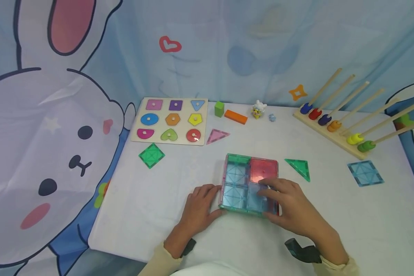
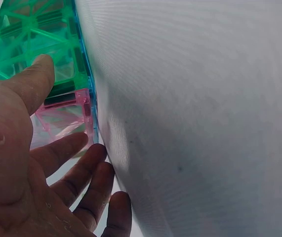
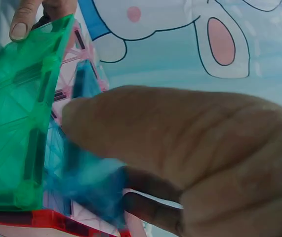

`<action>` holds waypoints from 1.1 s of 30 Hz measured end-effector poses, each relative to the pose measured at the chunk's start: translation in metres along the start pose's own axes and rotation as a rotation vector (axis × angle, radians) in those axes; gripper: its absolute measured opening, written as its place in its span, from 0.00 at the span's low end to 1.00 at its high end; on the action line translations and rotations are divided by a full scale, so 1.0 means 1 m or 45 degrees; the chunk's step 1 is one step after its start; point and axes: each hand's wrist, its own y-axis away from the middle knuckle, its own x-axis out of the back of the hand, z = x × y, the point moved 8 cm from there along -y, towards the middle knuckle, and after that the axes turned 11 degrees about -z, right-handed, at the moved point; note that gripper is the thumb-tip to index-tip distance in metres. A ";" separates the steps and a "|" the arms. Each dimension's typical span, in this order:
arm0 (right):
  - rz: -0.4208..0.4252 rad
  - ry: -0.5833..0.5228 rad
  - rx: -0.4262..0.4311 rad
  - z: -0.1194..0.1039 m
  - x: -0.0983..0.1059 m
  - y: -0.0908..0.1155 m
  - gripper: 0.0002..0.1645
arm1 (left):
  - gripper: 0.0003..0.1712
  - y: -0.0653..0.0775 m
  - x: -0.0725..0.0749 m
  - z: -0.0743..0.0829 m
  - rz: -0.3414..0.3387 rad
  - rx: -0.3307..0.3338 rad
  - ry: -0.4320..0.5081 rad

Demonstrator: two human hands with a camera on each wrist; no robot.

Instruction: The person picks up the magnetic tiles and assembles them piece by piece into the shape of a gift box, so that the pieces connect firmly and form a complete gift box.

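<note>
A shallow box of see-through magnetic tiles [image 1: 241, 209] lies on the table, its near side green and its left side pink in the left wrist view. Inside, a red square tile [image 1: 263, 170] sits at far right and blue squares on the left. My right hand [image 1: 294, 207] pinches a blue square tile [image 3: 99, 180] between thumb and fingers, tilted over the box's near right corner; it looks blurred in the right wrist view. My left hand [image 1: 201, 205] rests at the near left corner, thumb against the green side [image 2: 37, 29], fingers loosely extended beside the pink side [image 2: 64, 121].
Loose tiles lie around: a green square [image 1: 151, 155], a pink triangle [image 1: 217, 135], a green triangle [image 1: 300, 168] and a blue square [image 1: 365, 173]. Behind stand a shape puzzle board [image 1: 170, 141], green block [image 1: 219, 109], orange block [image 1: 236, 117], small figurine [image 1: 258, 110] and peg bead rack [image 1: 331, 132].
</note>
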 end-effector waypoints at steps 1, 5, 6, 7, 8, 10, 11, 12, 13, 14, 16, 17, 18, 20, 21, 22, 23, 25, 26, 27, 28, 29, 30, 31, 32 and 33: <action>-0.013 0.005 -0.003 0.000 -0.002 -0.001 0.31 | 0.42 0.000 0.000 0.000 0.000 0.000 0.000; -0.027 0.012 -0.014 0.001 -0.005 0.000 0.33 | 0.42 0.000 0.001 0.001 0.004 -0.005 -0.001; -0.018 0.001 -0.016 0.002 -0.004 0.000 0.34 | 0.42 0.000 0.001 0.001 0.006 -0.006 -0.003; -0.003 -0.010 -0.018 0.003 -0.003 0.001 0.35 | 0.42 0.000 0.001 0.002 0.008 -0.006 -0.003; 0.019 -0.022 -0.023 0.004 -0.001 0.002 0.36 | 0.42 0.000 0.001 0.002 0.009 -0.006 -0.003; 0.083 -0.038 -0.046 0.009 0.004 0.004 0.37 | 0.42 0.000 0.001 0.002 0.009 -0.009 -0.002; 0.121 -0.044 -0.060 0.012 0.008 0.005 0.37 | 0.42 0.000 0.001 0.003 0.007 -0.012 -0.001; 0.162 -0.048 -0.067 0.014 0.012 0.005 0.37 | 0.42 0.000 0.001 0.003 0.005 -0.015 -0.002; 0.195 -0.045 -0.067 0.016 0.015 0.004 0.36 | 0.42 0.000 0.001 0.004 0.010 -0.020 -0.001; 0.219 -0.025 -0.064 0.017 0.018 0.002 0.34 | 0.42 0.000 0.001 0.004 0.015 -0.024 -0.002; 0.221 0.041 -0.044 0.016 0.020 -0.009 0.32 | 0.42 0.001 0.003 0.004 0.033 -0.029 -0.004; 0.197 0.087 -0.029 0.015 0.018 -0.016 0.32 | 0.42 0.001 0.003 0.004 0.041 -0.029 -0.004; 0.160 0.125 -0.013 0.013 0.014 -0.024 0.32 | 0.42 0.001 0.003 0.004 0.050 -0.031 -0.005; 0.057 0.221 0.008 0.009 0.003 -0.041 0.31 | 0.42 0.002 0.004 0.003 0.051 -0.025 -0.003; 0.004 0.268 0.014 0.008 -0.003 -0.048 0.31 | 0.42 0.002 0.003 0.003 0.046 -0.024 -0.002; -0.042 0.304 0.016 0.007 -0.010 -0.053 0.32 | 0.42 0.003 0.002 0.004 0.036 -0.022 -0.001; -0.077 0.330 0.016 0.007 -0.015 -0.057 0.32 | 0.42 0.003 0.001 0.004 0.021 -0.020 0.001; -0.110 0.363 -0.005 0.008 -0.021 -0.062 0.34 | 0.42 0.003 -0.002 0.004 -0.006 -0.017 0.003; -0.107 0.373 -0.020 0.010 -0.022 -0.063 0.34 | 0.42 0.003 -0.002 0.004 -0.012 -0.018 0.007; -0.093 0.373 -0.032 0.012 -0.021 -0.064 0.33 | 0.42 0.002 -0.002 0.004 -0.011 -0.021 0.004; -0.074 0.368 -0.041 0.013 -0.019 -0.064 0.32 | 0.42 0.002 -0.002 0.004 -0.010 -0.021 0.004; -0.055 0.360 -0.046 0.014 -0.017 -0.065 0.32 | 0.42 0.002 -0.002 0.004 -0.006 -0.020 0.004; -0.038 0.354 -0.049 0.015 -0.014 -0.065 0.31 | 0.42 0.001 -0.001 0.003 0.000 -0.019 0.005; -0.022 0.348 -0.048 0.015 -0.012 -0.065 0.31 | 0.42 0.001 0.000 0.003 0.008 -0.018 0.005; -0.011 0.347 -0.045 0.016 -0.010 -0.066 0.30 | 0.42 0.000 0.000 0.002 0.011 -0.015 0.004; -0.004 0.347 -0.043 0.016 -0.009 -0.066 0.30 | 0.42 -0.001 0.001 0.001 0.010 -0.010 0.004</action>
